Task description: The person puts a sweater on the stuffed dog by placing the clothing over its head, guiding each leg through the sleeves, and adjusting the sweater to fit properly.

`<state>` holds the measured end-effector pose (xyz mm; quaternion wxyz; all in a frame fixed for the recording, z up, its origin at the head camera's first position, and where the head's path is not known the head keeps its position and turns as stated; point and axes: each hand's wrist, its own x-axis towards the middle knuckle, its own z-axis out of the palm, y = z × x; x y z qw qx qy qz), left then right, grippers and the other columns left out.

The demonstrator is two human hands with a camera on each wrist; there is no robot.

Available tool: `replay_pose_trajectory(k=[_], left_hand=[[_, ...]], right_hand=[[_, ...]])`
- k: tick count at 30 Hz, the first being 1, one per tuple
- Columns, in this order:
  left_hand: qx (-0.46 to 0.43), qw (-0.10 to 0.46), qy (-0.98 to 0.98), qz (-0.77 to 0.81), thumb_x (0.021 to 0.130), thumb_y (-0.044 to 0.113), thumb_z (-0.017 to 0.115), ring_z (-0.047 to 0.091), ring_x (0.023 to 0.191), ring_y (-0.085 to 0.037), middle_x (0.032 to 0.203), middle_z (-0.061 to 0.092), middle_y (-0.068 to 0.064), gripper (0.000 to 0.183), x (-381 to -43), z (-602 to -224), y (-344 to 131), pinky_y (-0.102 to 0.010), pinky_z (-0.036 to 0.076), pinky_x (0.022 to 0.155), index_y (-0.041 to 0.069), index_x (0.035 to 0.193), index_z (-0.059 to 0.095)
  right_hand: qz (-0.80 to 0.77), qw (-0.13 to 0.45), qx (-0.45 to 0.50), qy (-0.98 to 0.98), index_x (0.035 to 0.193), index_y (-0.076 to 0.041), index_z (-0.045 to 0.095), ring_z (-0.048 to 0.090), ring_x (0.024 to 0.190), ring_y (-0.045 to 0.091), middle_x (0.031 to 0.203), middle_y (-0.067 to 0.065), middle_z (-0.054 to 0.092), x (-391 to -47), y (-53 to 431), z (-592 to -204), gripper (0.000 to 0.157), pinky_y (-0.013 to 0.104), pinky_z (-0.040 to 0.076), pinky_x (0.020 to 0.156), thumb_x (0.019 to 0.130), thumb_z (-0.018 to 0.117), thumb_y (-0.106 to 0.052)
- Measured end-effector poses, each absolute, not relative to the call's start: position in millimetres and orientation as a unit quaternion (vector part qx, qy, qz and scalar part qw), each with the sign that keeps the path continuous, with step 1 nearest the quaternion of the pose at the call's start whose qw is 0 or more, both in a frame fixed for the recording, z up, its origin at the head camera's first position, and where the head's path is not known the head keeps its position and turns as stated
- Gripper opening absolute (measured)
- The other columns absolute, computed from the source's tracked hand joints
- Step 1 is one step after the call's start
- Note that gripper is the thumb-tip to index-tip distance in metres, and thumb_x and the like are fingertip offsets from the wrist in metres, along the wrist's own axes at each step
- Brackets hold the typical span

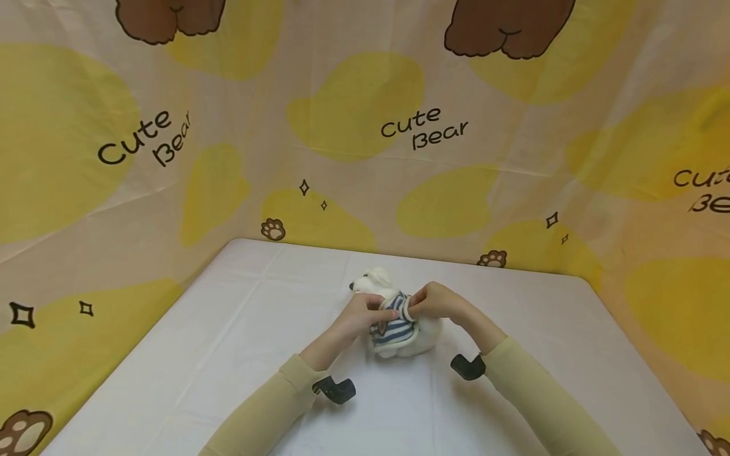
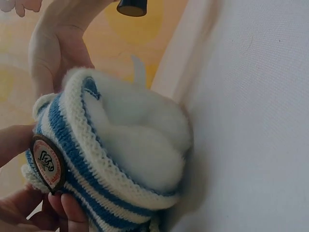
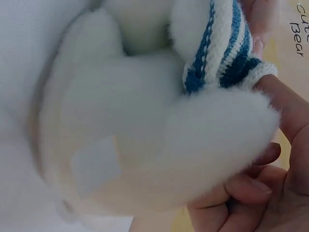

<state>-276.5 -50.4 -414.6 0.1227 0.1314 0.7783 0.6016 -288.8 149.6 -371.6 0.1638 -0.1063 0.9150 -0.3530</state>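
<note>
A white plush dog (image 1: pixel 426 335) lies on the table with its head (image 1: pixel 373 282) toward the far left. Around its body sits a blue-and-white striped knitted sweater (image 1: pixel 393 329), with an oval badge (image 2: pixel 47 162) on it. My left hand (image 1: pixel 365 313) pinches the sweater beside the badge, thumb and fingers on either side. On the other side, my right hand (image 1: pixel 436 301) holds the sweater's white cuff (image 3: pixel 260 75), close to a fluffy white leg (image 3: pixel 227 130). That hand's fingertips are partly hidden behind the knit and the plush.
A white table (image 1: pixel 239 329) lies beneath the dog. Yellow-patterned cloth (image 1: pixel 342 183) with printed words stands behind and at both sides. Dark curved pieces (image 1: pixel 338 391) jut from both wrists. A white tag (image 3: pixel 96 166) hangs on the plush.
</note>
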Motion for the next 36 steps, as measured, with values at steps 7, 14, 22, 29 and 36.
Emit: replay_pose_trajectory(k=[7,14,22,29,36], left_hand=[[0.135,0.112,0.769,0.614,0.081,0.020,0.074,0.053,0.071,-0.009,0.074,0.059,0.006,0.021,-283,-427,-50,-0.023,0.044,0.063,0.000,0.087,0.068],[0.144,0.105,0.766,0.618,0.082,0.020,0.073,0.053,0.069,-0.008,0.073,0.061,0.006,0.022,-284,-427,-49,-0.023,0.045,0.062,-0.001,0.088,0.068],[0.137,0.095,0.778,0.606,0.081,0.019,0.073,0.053,0.070,-0.009,0.072,0.061,0.005,0.019,-283,-426,-46,-0.023,0.045,0.063,0.000,0.084,0.069],[0.159,0.101,0.788,0.586,0.081,0.018,0.072,0.055,0.073,-0.008,0.077,0.063,0.004,0.016,-283,-423,-46,-0.022,0.047,0.066,0.003,0.085,0.070],[0.199,0.112,0.787,0.573,0.082,0.017,0.071,0.055,0.075,-0.008,0.076,0.062,0.006,0.013,-284,-425,-52,-0.024,0.046,0.070,0.004,0.081,0.067]], right_hand=[[-0.355,0.191,-0.146,0.903,0.075,-0.008,0.063,0.048,0.079,0.014,0.076,-0.003,0.055,-288,151,-371,0.009,0.027,0.037,0.068,0.081,0.065,-0.015],[-0.397,0.204,-0.123,0.887,0.061,-0.014,0.052,0.031,0.054,0.009,0.055,-0.007,0.031,-288,151,-373,0.022,0.024,0.027,0.054,0.080,0.061,-0.011],[-0.439,0.183,-0.051,0.878,0.052,-0.016,0.044,0.023,0.046,0.005,0.049,-0.009,0.027,-287,150,-380,0.031,0.021,0.022,0.046,0.077,0.063,-0.015],[-0.486,0.167,0.004,0.858,0.084,0.000,0.071,0.029,0.047,0.004,0.050,-0.010,0.035,-286,150,-383,0.018,0.019,0.026,0.045,0.075,0.063,-0.014],[-0.511,0.179,0.010,0.840,0.094,0.004,0.072,0.031,0.047,0.004,0.049,-0.010,0.039,-286,151,-384,0.027,0.018,0.028,0.046,0.077,0.065,-0.015]])
